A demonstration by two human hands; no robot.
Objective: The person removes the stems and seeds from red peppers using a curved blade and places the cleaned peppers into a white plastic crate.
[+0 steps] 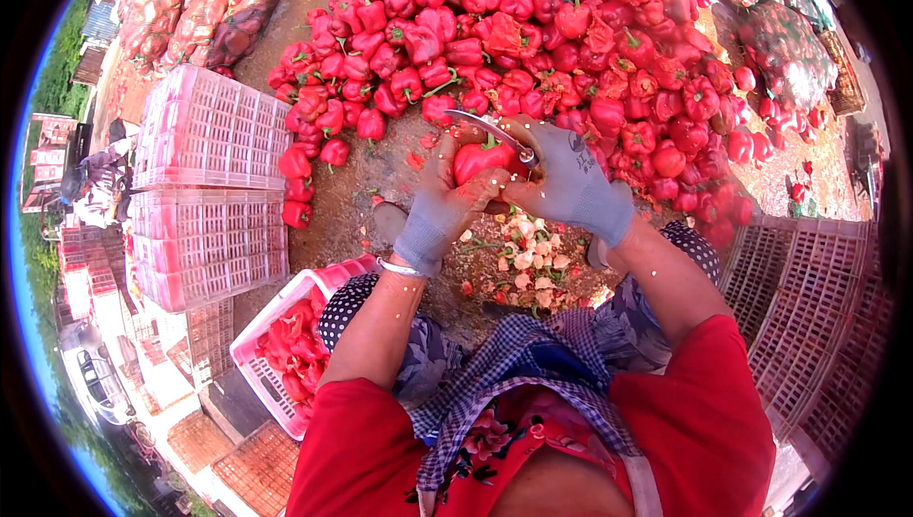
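Observation:
A red bell pepper (475, 163) with a green stem is held up in front of my lap. My gloved left hand (444, 195) wraps around its left side. In my gloved right hand (563, 175) is a knife (495, 132), its curved blade pointing left above the pepper's stem end. The right fingers and thumb also come against the pepper's right side. Both gloves are grey and stained dark at the fingers. Below the hands, a heap of pale pepper cores and seeds (533, 255) lies on the ground between my feet.
A big pile of red bell peppers (533, 32) spreads ahead. Pink crates (209, 241) are stacked at left, and a pink crate (249, 365) of opened peppers sits beside my left knee. More crates (799, 279) stand at right. Filled mesh sacks (785, 46) lie at the far right.

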